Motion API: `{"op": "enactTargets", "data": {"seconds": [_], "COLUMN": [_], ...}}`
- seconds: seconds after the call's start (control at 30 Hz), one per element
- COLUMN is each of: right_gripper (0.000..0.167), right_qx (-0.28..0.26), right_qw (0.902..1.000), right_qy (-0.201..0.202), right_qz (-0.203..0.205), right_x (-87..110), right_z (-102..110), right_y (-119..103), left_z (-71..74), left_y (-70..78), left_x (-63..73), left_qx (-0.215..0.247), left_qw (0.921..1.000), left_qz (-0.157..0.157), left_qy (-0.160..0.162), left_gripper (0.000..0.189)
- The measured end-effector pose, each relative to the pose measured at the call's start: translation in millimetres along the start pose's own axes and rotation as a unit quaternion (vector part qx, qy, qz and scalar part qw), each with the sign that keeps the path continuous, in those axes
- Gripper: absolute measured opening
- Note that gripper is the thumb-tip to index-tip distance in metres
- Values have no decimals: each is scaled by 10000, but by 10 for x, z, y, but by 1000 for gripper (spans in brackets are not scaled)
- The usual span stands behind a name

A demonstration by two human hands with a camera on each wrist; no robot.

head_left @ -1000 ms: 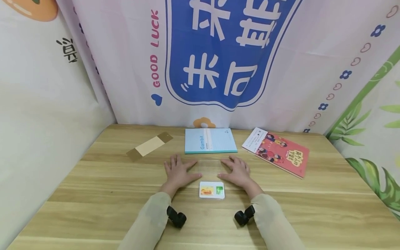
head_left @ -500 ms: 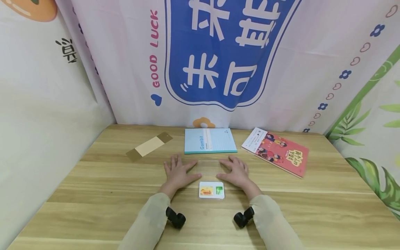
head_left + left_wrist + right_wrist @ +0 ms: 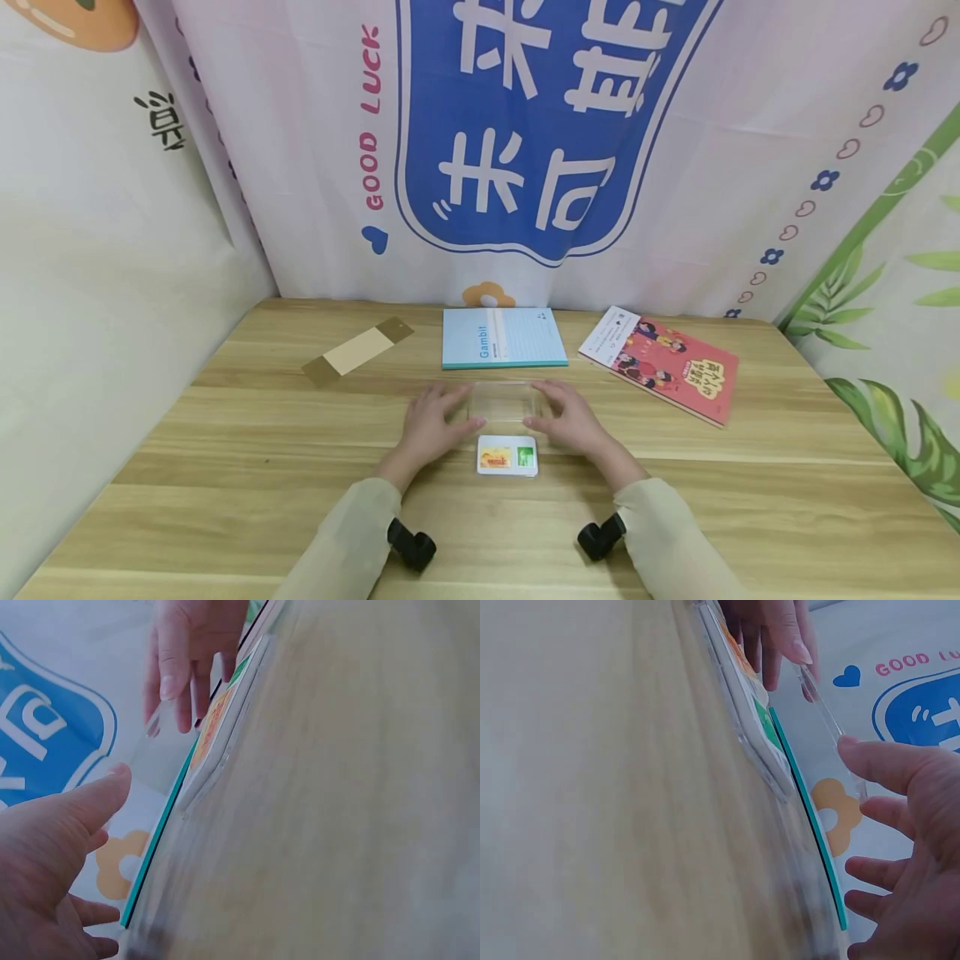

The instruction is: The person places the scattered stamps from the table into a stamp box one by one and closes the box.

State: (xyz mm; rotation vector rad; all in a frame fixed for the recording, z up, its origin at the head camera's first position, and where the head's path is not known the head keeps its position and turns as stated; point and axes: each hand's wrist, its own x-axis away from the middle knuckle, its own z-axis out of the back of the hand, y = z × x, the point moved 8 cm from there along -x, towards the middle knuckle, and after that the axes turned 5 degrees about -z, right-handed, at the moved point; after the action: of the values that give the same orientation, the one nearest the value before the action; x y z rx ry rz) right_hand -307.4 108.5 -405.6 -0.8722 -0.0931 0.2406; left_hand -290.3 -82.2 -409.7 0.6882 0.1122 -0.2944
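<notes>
A clear, shallow rectangular plastic lid (image 3: 502, 403) is held level between both hands, just above the table. My left hand (image 3: 431, 423) pinches its left end, and my right hand (image 3: 572, 418) pinches its right end. In the right wrist view the lid's thin edge (image 3: 826, 712) runs from one thumb to the other, the right thumb on top and the index finger below. Nearer the body lies a stack of white cards (image 3: 507, 456) with an orange and a green picture. Clear plastic shows along the underside of the cards (image 3: 217, 735) in the left wrist view.
Behind the hands lies a light blue notebook (image 3: 504, 337). A red picture book (image 3: 663, 364) rests at the back right, and a brown and cream card strip (image 3: 360, 352) at the back left. All lie on a wood-grain table (image 3: 225, 500) against a printed curtain (image 3: 315, 167).
Both hands have risen from the table, bringing the clear lid up with them. Their spread fingers have drawn in, and the forearms have shifted slightly outward. The cards and books have stayed put.
</notes>
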Motion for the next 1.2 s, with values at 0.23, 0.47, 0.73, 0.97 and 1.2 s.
{"op": "enactTargets", "data": {"seconds": [0.23, 0.47, 0.73, 0.97, 1.2], "right_gripper": [64, 66, 63, 60, 57], "right_qx": [-355, -689, -670, -329, 73], "right_qw": [9992, 9974, 9965, 9956, 9953], "right_qy": [-14, 14, 182, 363, 420], "right_qz": [183, 211, 462, 799, 873], "right_x": [151, 340, 494, 541, 567], "right_z": [65, 69, -2, -52, -64], "right_y": [-110, -86, -29, 3, 24], "left_z": [63, 74, -2, -79, -102], "left_y": [125, 213, 217, 155, 159], "left_x": [84, 219, 377, 437, 440], "left_qx": [156, 123, 474, 339, 87], "left_qw": [9992, 9978, 9967, 9974, 9975], "left_qz": [-328, -625, -657, -636, -705], "left_qy": [163, 183, 75, 90, 35], "left_gripper": [63, 64, 63, 64, 63]}}
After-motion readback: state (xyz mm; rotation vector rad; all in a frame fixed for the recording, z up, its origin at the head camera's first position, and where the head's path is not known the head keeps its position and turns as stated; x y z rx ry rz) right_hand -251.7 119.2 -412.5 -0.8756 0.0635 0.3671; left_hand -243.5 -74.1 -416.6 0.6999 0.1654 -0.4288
